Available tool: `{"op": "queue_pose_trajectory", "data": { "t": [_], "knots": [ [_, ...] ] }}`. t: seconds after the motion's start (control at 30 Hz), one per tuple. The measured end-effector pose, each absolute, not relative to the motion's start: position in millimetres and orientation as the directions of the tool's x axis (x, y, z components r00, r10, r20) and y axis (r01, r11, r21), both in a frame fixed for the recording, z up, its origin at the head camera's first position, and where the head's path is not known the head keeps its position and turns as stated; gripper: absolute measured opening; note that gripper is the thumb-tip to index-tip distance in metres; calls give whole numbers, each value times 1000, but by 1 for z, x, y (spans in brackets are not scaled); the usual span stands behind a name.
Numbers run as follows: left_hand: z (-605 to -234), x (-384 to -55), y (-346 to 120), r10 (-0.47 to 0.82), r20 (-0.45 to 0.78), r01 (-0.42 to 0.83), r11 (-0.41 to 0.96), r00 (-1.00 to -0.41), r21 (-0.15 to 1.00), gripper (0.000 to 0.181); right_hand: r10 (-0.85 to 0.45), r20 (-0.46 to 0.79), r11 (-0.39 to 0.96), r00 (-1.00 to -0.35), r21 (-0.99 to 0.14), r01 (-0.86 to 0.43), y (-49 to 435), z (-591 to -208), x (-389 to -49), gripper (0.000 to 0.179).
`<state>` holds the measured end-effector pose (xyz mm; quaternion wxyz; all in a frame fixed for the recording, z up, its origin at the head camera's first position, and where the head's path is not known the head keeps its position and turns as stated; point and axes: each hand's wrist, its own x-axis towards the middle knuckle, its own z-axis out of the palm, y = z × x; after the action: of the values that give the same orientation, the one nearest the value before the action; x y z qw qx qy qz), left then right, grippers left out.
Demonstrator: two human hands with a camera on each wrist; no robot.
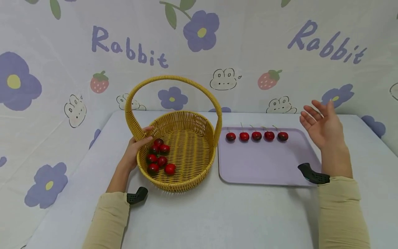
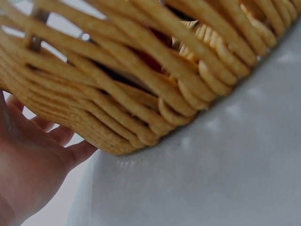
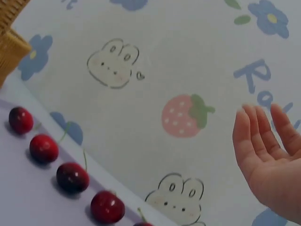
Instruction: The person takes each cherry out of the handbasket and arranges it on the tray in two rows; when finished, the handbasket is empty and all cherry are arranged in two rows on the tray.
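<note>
The yellow woven basket [image 1: 193, 148] holds glossy, apparently dark-blotched red cherries [image 1: 162, 161].

The cloth [image 1: 248, 34] behind the tabletop [image 1: 242, 214] reads "Rabbit" [image 1: 130, 48] above the back left corner and a second "Rabbit" [image 1: 326, 45] above the back right corner. The right wrist view shows "Ra", further letters partly behind the right hand [image 3: 270, 165].

Beige sleeves [image 1: 342, 211], black wrist cameras [image 1: 313, 175]
</note>
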<state>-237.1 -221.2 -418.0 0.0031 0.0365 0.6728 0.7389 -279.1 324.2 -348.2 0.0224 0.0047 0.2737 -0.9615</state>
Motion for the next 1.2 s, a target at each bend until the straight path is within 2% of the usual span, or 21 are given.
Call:
{"op": "queue_pose_trajectory", "data": {
  "t": [0.13, 0.3, 0.5, 0.73, 0.87, 1.03, 1.2],
  "knots": [
    [-418, -236, -221, 51, 52, 46, -103, -997, 994, 47, -89, 73, -873, -993, -486, 42, 312, -336, -272, 44],
    [-418, -236, -221, 53, 51, 45, -108, -997, 993, 47, -170, 186, -853, -968, -520, 50, 296, -322, -263, 50],
    [-418, -236, -222, 58, 59, 53, -101, -997, 993, 47, -307, 297, -759, -904, -650, 44, 278, -312, -256, 50],
    [-419, -238, -223, 60, 68, 62, -89, -996, 994, 47, -456, 378, -581, -806, -812, -52, 262, -303, -250, 50],
    [-418, -238, -223, 59, 72, 67, -89, -996, 994, 48, -513, 380, -479, -770, -871, -110, 249, -299, -245, 49],
    [-420, -239, -223, 56, 67, 62, -92, -996, 994, 47, -531, 339, -353, -777, -922, -161, 229, -296, -234, 47],
    [-422, -240, -223, 53, 62, 56, -102, -997, 993, 45, -588, 298, -276, -752, -948, -159, 208, -297, -225, 44]
  ]
}}
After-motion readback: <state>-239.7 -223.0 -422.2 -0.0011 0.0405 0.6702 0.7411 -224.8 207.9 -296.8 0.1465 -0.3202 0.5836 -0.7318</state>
